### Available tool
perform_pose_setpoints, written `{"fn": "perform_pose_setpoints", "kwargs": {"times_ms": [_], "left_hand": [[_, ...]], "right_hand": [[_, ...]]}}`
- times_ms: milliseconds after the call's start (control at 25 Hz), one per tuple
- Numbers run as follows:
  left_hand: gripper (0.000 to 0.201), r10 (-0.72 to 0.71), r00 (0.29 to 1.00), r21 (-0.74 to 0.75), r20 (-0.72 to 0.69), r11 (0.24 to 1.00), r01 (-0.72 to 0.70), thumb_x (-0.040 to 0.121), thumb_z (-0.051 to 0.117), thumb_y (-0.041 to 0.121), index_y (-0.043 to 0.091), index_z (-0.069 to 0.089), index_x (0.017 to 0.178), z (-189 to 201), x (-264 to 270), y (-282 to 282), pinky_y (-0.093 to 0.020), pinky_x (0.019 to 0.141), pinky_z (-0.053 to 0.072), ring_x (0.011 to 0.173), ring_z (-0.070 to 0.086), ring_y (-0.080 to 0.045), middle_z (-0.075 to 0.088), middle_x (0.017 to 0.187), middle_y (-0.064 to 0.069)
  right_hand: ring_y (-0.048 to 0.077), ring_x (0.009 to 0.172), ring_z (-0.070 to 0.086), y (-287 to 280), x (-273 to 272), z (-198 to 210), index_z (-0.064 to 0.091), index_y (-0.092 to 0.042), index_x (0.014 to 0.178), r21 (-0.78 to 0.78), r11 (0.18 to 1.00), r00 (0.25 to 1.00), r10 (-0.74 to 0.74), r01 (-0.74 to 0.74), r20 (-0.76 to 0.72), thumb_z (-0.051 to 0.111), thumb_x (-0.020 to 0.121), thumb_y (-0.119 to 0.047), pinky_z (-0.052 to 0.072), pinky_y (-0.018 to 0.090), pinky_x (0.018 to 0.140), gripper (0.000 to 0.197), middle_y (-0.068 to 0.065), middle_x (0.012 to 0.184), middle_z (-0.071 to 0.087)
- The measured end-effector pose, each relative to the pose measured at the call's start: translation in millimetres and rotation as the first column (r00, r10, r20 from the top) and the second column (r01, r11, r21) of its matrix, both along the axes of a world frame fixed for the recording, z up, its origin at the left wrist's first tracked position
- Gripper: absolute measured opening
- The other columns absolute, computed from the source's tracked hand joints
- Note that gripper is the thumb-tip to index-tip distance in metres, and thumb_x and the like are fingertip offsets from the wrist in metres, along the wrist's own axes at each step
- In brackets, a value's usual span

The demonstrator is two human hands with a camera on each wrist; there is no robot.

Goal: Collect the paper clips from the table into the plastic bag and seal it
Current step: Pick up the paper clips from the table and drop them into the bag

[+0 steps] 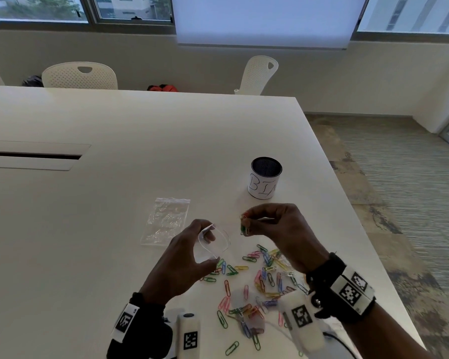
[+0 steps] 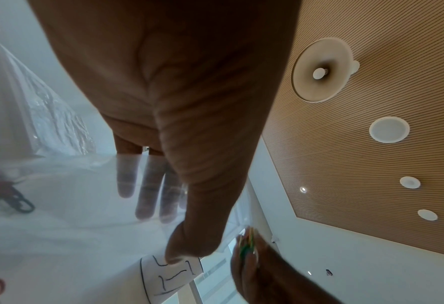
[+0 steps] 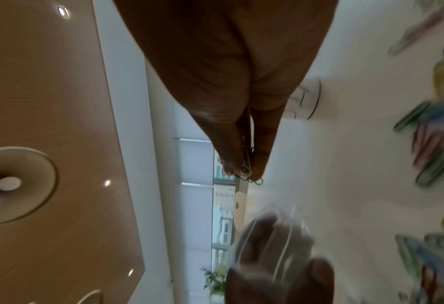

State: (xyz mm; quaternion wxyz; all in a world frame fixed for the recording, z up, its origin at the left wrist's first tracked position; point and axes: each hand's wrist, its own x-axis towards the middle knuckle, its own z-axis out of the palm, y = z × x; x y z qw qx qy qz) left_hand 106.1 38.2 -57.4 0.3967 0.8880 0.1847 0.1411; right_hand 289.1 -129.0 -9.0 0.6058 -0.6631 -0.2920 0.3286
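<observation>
both forearms reach forward over the worktop, each wrist strapped with a marker band. the left hand (image 1: 184, 257) is raised, thumb and fingers curled in a grip on a clear bag. the right hand (image 1: 278, 229) is lifted beside it, fingertips (image 3: 241, 164) pinched together on a small bunch of clips.

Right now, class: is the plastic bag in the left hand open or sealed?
Open. The left hand holds the plastic bag with its mouth spread into a wide loop, fingers showing through the film.

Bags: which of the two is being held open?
The bag in the left hand, its mouth spread into a loop. The other bag lies flat on the table, untouched.
</observation>
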Motion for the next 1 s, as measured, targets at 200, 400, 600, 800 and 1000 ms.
{"fn": "perform_pose_setpoints", "kwargs": {"times_ms": [200, 400, 600, 800, 1000], "left_hand": [[0.055, -0.006, 1.0, -0.009, -0.011, 1.0, 0.006, 0.079, 0.086, 0.025, 0.037, 0.052, 0.12, 0, 0, -1, -0.024, 0.08, 0.054, 0.097, 0.064, -0.006, 0.066, 0.103, 0.017], [0.055, 0.018, 1.0, -0.025, -0.006, 1.0, -0.018, 0.08, 0.085, 0.022, 0.037, 0.052, 0.12, 0, -4, 0, -0.02, 0.074, 0.052, 0.089, 0.065, -0.006, 0.069, 0.101, 0.016], [0.049, 0.014, 1.0, -0.017, 0.012, 1.0, -0.014, 0.08, 0.084, 0.02, 0.034, 0.053, 0.115, 1, -6, 1, -0.014, 0.077, 0.05, 0.096, 0.064, -0.006, 0.065, 0.103, 0.018], [0.048, 0.093, 0.994, -0.077, 0.064, 0.993, -0.088, 0.083, 0.083, 0.019, 0.032, 0.055, 0.12, 2, -17, 10, -0.013, 0.088, 0.049, 0.106, 0.065, -0.005, 0.069, 0.103, 0.013], [0.05, 0.136, 0.985, -0.117, 0.103, 0.985, -0.124, 0.083, 0.083, 0.013, 0.029, 0.057, 0.123, 2, -25, 15, -0.022, 0.094, 0.052, 0.104, 0.065, -0.006, 0.069, 0.102, 0.011]], "right_hand": [[0.012, 0.082, 0.079, 28, -39, 2, 0.078, -0.008, 0.096, 0.017, 0.995, 0.946, 0.085, -0.095, 0.313, 0.081, 0.085, -0.006, 0.065, 0.029, 0.082, 0.011, 0.003, 0.089, 0.082], [0.001, 0.085, 0.077, 37, -48, 0, 0.079, -0.012, 0.101, -0.062, 0.99, 0.826, 0.141, -0.128, 0.546, 0.079, 0.088, -0.009, 0.063, 0.021, 0.082, 0.014, -0.002, 0.095, 0.082], [0.003, 0.081, 0.075, 33, -43, 9, 0.079, -0.014, 0.099, -0.063, 0.995, 0.777, 0.096, -0.072, 0.622, 0.076, 0.091, -0.009, 0.06, 0.015, 0.078, 0.01, -0.004, 0.089, 0.08], [0.007, 0.078, 0.071, 17, -35, -6, 0.074, -0.018, 0.094, -0.156, 0.982, 0.78, 0.179, -0.106, 0.599, 0.074, 0.092, -0.015, 0.06, 0.018, 0.072, 0.004, -0.007, 0.084, 0.074], [0.006, 0.104, 0.069, 25, -46, -44, 0.073, -0.017, 0.116, -0.434, 0.826, 0.589, 0.562, -0.36, 0.581, 0.071, 0.094, -0.02, 0.058, 0.025, 0.094, 0.022, -0.003, 0.121, 0.073]]}}
